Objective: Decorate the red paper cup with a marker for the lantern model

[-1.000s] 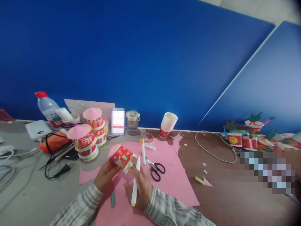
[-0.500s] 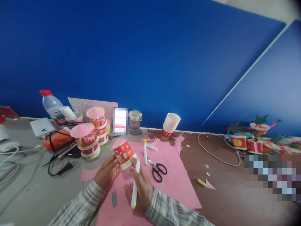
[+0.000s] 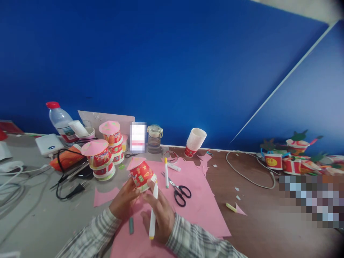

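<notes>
Over the pink paper sheet [image 3: 199,218], my left hand [image 3: 125,200] grips a red paper cup [image 3: 142,173] from its lower left side. The cup is tilted and has a pink paper piece on its upper end. My right hand [image 3: 161,213] is closed around a white marker [image 3: 152,218] with yellow ends, its upper end close to the cup's lower rim; whether they touch I cannot tell. Right of the cup lie another marker with a yellow end [image 3: 166,173] and black-handled scissors [image 3: 182,193]. A grey-green cap-like stick [image 3: 131,225] rests below my left hand.
Stacked red cups with pink cone tops [image 3: 100,161] stand at the left, near a black plug cable [image 3: 72,193]. Behind are a water jar [image 3: 154,139] and a leaning stack of paper cups [image 3: 197,138]. Decorated cups [image 3: 272,161] and a white cable [image 3: 249,181] lie right.
My left hand's fingers have shifted lower around the cup, and its thumb now lies across the near side. The marker in my right hand has tilted slightly. Elsewhere the table looks the same.
</notes>
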A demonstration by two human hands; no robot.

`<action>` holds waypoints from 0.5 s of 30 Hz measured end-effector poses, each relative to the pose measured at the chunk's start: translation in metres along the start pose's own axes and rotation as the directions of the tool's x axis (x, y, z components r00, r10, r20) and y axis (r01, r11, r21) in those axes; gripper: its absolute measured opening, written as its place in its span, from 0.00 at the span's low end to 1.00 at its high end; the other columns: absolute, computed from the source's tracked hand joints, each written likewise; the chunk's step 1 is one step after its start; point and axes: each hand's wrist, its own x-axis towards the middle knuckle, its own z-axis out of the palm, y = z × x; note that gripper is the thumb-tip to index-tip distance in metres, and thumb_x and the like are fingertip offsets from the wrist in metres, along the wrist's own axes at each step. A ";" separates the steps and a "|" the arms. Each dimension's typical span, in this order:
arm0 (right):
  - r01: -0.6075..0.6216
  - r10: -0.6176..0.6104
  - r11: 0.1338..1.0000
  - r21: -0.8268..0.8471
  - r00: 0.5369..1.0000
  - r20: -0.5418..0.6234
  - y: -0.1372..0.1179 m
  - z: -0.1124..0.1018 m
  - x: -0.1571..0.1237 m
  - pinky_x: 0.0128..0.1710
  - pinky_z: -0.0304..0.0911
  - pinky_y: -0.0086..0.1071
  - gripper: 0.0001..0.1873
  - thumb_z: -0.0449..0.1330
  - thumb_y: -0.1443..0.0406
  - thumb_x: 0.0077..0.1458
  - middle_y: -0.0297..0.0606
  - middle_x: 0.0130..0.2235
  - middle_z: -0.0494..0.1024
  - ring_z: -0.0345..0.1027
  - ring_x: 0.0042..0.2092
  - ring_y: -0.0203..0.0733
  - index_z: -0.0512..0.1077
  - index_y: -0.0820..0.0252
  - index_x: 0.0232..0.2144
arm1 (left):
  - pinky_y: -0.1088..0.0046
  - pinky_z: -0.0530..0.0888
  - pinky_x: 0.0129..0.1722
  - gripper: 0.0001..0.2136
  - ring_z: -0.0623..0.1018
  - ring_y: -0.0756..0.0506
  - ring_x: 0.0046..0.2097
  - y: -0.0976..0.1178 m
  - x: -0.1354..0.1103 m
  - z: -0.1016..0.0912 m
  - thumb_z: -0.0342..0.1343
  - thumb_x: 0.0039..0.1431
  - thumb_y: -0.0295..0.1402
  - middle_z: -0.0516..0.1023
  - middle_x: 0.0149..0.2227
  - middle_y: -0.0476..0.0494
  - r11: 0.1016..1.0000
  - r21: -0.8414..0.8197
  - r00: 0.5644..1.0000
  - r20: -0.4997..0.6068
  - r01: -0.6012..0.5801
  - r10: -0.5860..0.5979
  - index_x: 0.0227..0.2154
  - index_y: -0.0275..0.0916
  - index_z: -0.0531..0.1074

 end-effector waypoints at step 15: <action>-0.006 0.016 0.999 0.053 0.984 -0.180 0.012 0.001 -0.008 0.42 0.72 0.45 0.28 0.58 0.66 0.51 0.42 0.47 0.75 0.76 0.40 0.51 0.57 0.47 0.54 | 0.54 0.67 0.37 0.19 0.71 0.31 0.39 -0.007 0.003 -0.007 0.60 0.33 0.32 0.77 0.32 0.37 0.991 0.136 0.999 -0.048 -0.008 0.015 0.35 0.39 0.69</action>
